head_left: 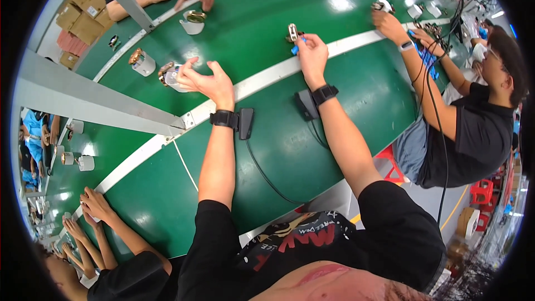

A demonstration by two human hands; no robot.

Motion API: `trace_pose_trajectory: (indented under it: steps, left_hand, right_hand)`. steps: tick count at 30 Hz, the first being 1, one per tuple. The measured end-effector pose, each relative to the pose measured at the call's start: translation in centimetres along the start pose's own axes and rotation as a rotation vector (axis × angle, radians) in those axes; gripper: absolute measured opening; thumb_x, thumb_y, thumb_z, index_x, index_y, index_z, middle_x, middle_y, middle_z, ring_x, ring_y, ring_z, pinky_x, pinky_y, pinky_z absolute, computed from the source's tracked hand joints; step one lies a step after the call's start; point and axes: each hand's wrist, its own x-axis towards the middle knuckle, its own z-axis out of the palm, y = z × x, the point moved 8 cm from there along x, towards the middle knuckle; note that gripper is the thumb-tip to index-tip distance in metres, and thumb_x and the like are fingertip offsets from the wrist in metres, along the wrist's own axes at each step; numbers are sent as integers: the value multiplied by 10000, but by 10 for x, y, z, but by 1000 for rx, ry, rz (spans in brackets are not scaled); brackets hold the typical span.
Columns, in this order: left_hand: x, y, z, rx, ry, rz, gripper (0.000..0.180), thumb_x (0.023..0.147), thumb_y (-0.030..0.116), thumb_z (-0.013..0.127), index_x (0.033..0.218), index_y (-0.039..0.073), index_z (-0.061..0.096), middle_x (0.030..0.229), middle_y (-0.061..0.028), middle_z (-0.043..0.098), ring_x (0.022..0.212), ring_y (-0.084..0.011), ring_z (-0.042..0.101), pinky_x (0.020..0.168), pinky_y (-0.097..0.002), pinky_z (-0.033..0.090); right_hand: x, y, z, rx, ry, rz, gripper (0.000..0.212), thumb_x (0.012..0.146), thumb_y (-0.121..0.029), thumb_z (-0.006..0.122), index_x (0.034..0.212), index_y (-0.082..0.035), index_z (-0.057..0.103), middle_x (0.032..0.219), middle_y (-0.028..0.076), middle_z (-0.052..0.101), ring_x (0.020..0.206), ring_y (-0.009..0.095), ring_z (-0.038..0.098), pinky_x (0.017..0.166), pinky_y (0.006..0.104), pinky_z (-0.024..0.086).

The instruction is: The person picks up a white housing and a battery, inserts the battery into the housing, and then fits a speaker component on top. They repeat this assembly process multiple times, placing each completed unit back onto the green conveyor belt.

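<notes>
My left hand (209, 83) is over the green belt with its fingers apart. Just beyond its fingertips a watch-like metal piece on a white holder (177, 77) lies tilted; whether the fingers touch it I cannot tell. My right hand (313, 57) is closed at the fingertips on a small blue piece (296, 49). Right by that piece is a shiny metal piece with a pale centre (292, 32); whether the fingers hold it too I cannot tell. Farther left stands a white holder with a gold-coloured piece on top (143, 62).
A white rail (267, 81) divides the belt from the green bench (273, 156). A grey post (106, 97) slants across the left. Another white holder with a round gold-toned piece (194, 23) is near a person's hands opposite. Co-workers sit on both sides; black cables (437, 106) hang at right.
</notes>
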Motion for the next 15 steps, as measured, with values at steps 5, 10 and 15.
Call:
trace_pose_trajectory:
  steps: [5, 10, 15]
  left_hand:
    - [-2, 7, 0, -51, 24, -38, 318, 729, 24, 592, 1038, 38, 517, 1115, -164, 421, 1111, -340, 371, 992, -503, 252]
    - [-1, 2, -4, 17, -19, 10, 277, 736, 30, 603, 1003, 49, 534, 1098, -152, 430, 1120, -335, 378, 997, -494, 257]
    - [-3, 1, -1, -6, -35, 13, 239, 758, 47, 622, 985, 62, 549, 1108, -134, 428, 1131, -329, 385, 1006, -486, 262]
  right_hand:
    - [-4, 2, -6, -34, 95, -26, 128, 864, -73, 648, 920, 41, 644, 718, 38, 668, 569, 67, 565, 521, 219, 445]
    - [-15, -12, 5, -211, -8, -22, 129, 856, -76, 644, 916, 38, 637, 739, 39, 668, 596, 66, 571, 547, 216, 450]
    - [-10, -1, 7, -44, -87, 11, 120, 865, -70, 634, 917, 39, 633, 775, 43, 676, 659, 62, 589, 583, 209, 453]
